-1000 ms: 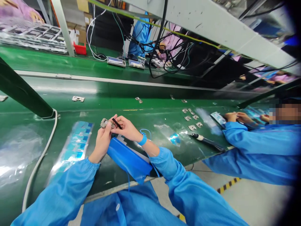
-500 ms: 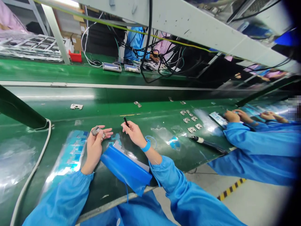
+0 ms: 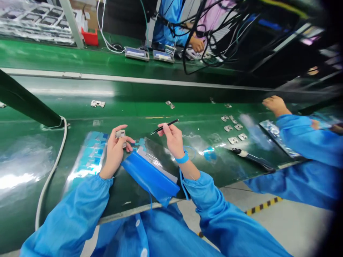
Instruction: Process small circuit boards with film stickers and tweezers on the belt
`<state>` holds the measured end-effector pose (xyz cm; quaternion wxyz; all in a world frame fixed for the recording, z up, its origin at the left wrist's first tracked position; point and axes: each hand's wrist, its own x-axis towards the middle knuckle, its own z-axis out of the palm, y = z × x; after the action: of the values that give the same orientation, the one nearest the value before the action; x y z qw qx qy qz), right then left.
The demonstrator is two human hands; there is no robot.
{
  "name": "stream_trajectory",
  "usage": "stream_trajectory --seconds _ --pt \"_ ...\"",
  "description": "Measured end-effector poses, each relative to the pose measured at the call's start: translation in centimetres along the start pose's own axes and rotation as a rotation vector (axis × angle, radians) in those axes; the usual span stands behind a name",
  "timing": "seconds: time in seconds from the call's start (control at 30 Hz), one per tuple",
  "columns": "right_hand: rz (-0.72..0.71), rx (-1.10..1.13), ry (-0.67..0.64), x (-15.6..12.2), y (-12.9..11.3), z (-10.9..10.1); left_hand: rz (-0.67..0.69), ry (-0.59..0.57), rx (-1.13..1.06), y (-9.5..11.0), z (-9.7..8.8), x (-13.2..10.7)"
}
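My left hand (image 3: 115, 151) pinches a small metal part (image 3: 120, 134) between its fingertips, above a blue folded pouch (image 3: 148, 180). My right hand (image 3: 173, 139) holds black pointed tweezers (image 3: 164, 125), their tips aimed left and apart from the metal part. A blue wrist strap (image 3: 182, 159) circles my right wrist, and its thin cord loops down across my sleeve. Under my left hand lies a plastic sheet with blue labels (image 3: 89, 153).
Several metal parts (image 3: 233, 128) lie on the green conveyor belt (image 3: 187, 110), with a soldering iron (image 3: 253, 159) nearby. A co-worker's hand (image 3: 276, 105) and blue sleeve (image 3: 302, 142) reach in at right. A white cable (image 3: 52, 171) runs along the left.
My hands have moved apart, with the tweezers now lying flatter and further right. The co-worker's hand has shifted away from the foil packet, and the whole view has tilted.
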<state>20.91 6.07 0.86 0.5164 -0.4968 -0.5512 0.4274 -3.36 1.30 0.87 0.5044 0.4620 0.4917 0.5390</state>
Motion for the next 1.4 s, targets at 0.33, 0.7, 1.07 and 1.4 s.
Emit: stream_trajectory --seconds 0.33,0.7,1.07,1.4 --pt "0.241 0.051 -0.26 -3.1 2.4 1.8 0.081 -0.308 0.636 -0.9 -0.4 -0.3" --pt "0.213 0.02 -0.231 -3.3 3.6 2.3 0.127 -0.41 0.935 -1.6 -0.6 -0.2" --pt "0.26 0.049 -0.221 -3.1 3.2 2.4 0.135 -0.437 0.986 -1.7 -0.5 -0.2" --pt "0.298 0.113 -0.222 -2.9 3.4 2.6 0.155 -0.442 0.98 -1.7 -0.7 -0.1"
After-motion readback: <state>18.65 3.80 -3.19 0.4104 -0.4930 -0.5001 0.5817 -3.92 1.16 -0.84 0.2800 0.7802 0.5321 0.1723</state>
